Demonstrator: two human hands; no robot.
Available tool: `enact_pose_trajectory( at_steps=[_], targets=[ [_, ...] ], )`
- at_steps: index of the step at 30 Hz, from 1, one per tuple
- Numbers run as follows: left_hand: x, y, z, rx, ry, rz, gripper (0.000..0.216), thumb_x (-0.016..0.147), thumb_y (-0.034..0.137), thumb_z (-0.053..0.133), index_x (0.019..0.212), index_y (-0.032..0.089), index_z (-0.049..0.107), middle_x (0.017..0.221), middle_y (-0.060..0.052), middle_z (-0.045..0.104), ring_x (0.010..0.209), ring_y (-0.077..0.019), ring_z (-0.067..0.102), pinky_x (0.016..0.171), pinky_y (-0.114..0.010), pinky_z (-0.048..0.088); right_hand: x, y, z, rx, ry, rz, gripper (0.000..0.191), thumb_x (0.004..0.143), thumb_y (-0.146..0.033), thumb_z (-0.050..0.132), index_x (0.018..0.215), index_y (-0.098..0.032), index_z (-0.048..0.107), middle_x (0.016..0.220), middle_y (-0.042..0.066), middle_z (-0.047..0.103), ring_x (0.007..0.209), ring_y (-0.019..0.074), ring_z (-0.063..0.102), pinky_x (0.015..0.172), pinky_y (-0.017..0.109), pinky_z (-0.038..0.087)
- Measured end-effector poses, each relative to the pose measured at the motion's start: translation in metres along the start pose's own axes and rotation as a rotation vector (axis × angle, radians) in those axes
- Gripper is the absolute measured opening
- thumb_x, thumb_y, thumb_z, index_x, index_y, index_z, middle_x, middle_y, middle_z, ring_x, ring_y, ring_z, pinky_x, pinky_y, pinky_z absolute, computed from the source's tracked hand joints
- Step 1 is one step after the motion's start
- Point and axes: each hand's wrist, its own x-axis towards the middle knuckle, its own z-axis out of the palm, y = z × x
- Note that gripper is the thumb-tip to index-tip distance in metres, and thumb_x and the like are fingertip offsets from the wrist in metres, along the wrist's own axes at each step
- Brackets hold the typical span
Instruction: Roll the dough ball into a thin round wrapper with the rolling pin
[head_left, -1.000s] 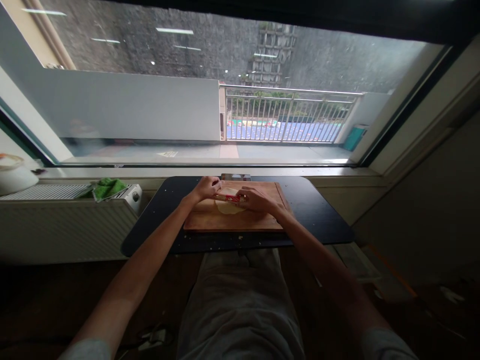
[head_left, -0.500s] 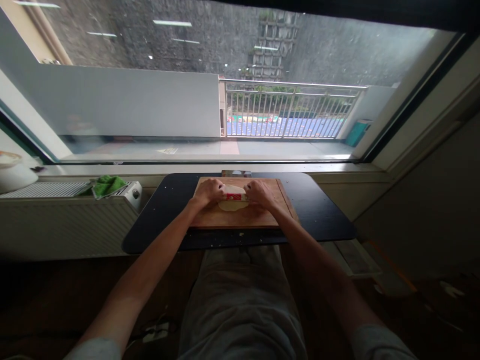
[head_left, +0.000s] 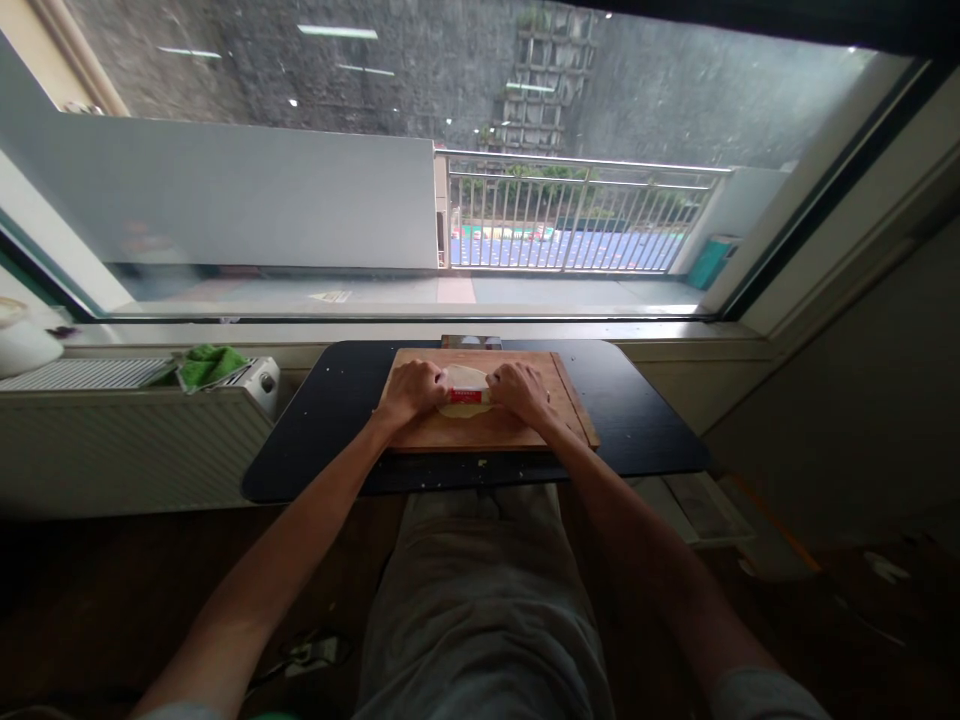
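at the middle of the frame, a person's left hand (head_left: 411, 390) and right hand (head_left: 520, 388) hold a red-labelled cylinder (head_left: 466, 396) crosswise between them, one at each end. the left fingers are curled closed around its left end, the right fingers around its right end, and the label shows in the gap between the two fists; how the thumbs sit cannot be told from this view. the cylinder lies across a pale, flat sheet of dough (head_left: 463, 411), which shows both above and below it. the dough rests on a wooden cutting board (head_left: 427, 437), set on a black tabletop (head_left: 649, 420) with pale crumbs along its near edge. a small rectangular object (head_left: 471, 342) stands just past the board's far edge, its details too small to tell. at the left of the frame, a green cloth (head_left: 210, 367) lies on top of a white radiator (head_left: 127, 430), with a white pot (head_left: 26, 345) near the left border. beyond the windowsill (head_left: 360, 332), a metal railing (head_left: 577, 210) crosses the upper right, with a teal bin (head_left: 711, 262) beside its right end. the person's grey trousers (head_left: 480, 600) fill the bottom centre.
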Motion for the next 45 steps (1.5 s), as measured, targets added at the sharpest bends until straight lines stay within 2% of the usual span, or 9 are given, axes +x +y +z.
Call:
enact_pose_trajectory(
  at_steps=[6, 10, 14, 22, 26, 30, 36, 45],
  targets=[
    [-0.022, 0.002, -0.003, -0.013, 0.015, 0.008, 0.051, 0.102, 0.041, 0.043, 0.094, 0.019, 0.088, 0.1, -0.018, 0.082, 0.096, -0.0311, 0.078, 0.087, -0.037, 0.055, -0.019, -0.004, -0.002, -0.007, -0.047, -0.005, 0.046, 0.107, -0.035, 0.045, 0.106, -0.013, 0.085, 0.11, 0.022, 0.082, 0.102, 0.028, 0.076, 0.088, 0.031, 0.048],
    [-0.024, 0.002, -0.003, -0.016, 0.01, -0.016, 0.052, 0.103, 0.041, 0.042, 0.094, 0.019, 0.088, 0.102, -0.02, 0.082, 0.098, -0.0325, 0.078, 0.089, -0.038, 0.055, -0.025, -0.006, -0.002, 0.012, -0.049, 0.0, 0.047, 0.108, -0.036, 0.044, 0.107, -0.013, 0.085, 0.111, 0.023, 0.082, 0.102, 0.029, 0.076, 0.089, 0.031, 0.047],
    [-0.01, 0.0, 0.0, -0.002, -0.01, -0.051, 0.051, 0.102, 0.04, 0.043, 0.101, 0.015, 0.088, 0.106, -0.021, 0.082, 0.103, -0.0325, 0.078, 0.09, -0.036, 0.056, -0.016, -0.009, -0.002, 0.037, -0.03, 0.02, 0.048, 0.108, -0.038, 0.044, 0.108, -0.012, 0.085, 0.111, 0.023, 0.081, 0.101, 0.0293, 0.076, 0.087, 0.031, 0.048],
    [0.031, -0.006, 0.004, 0.029, -0.01, -0.062, 0.052, 0.102, 0.035, 0.04, 0.104, 0.011, 0.086, 0.109, -0.022, 0.081, 0.105, -0.0331, 0.077, 0.094, -0.037, 0.058, 0.027, -0.003, 0.004, 0.069, -0.019, 0.046, 0.048, 0.107, -0.035, 0.043, 0.104, -0.009, 0.083, 0.106, 0.024, 0.082, 0.097, 0.0276, 0.076, 0.079, 0.029, 0.046],
    [0.038, -0.008, 0.005, 0.054, -0.091, -0.007, 0.052, 0.102, 0.036, 0.041, 0.106, 0.009, 0.085, 0.109, -0.023, 0.081, 0.104, -0.0301, 0.078, 0.093, -0.032, 0.057, 0.033, 0.001, 0.006, 0.094, -0.056, 0.056, 0.048, 0.107, -0.036, 0.044, 0.105, -0.007, 0.083, 0.107, 0.025, 0.081, 0.096, 0.0274, 0.077, 0.077, 0.028, 0.046],
    [0.023, -0.009, 0.006, 0.079, -0.137, 0.054, 0.05, 0.101, 0.04, 0.045, 0.108, 0.011, 0.085, 0.111, -0.022, 0.081, 0.104, -0.0305, 0.078, 0.09, -0.032, 0.057, 0.019, -0.002, 0.003, 0.103, -0.106, 0.063, 0.044, 0.105, -0.035, 0.048, 0.107, -0.009, 0.083, 0.11, 0.023, 0.081, 0.099, 0.0277, 0.077, 0.079, 0.028, 0.046],
    [-0.007, -0.002, 0.0, 0.066, -0.082, 0.011, 0.052, 0.101, 0.042, 0.042, 0.104, 0.017, 0.087, 0.109, -0.02, 0.082, 0.103, -0.033, 0.078, 0.09, -0.037, 0.058, -0.012, -0.01, 0.0, 0.003, -0.06, 0.003, 0.048, 0.108, -0.037, 0.043, 0.109, -0.012, 0.085, 0.113, 0.022, 0.081, 0.103, 0.0286, 0.076, 0.086, 0.031, 0.048],
    [-0.019, 0.0, -0.001, 0.048, -0.03, 0.022, 0.052, 0.101, 0.04, 0.04, 0.097, 0.019, 0.087, 0.105, -0.019, 0.082, 0.099, -0.0311, 0.078, 0.092, -0.037, 0.056, -0.026, -0.011, 0.001, -0.026, -0.077, 0.001, 0.049, 0.108, -0.04, 0.044, 0.111, -0.013, 0.085, 0.114, 0.023, 0.081, 0.104, 0.0305, 0.076, 0.089, 0.034, 0.049]
  ],
)
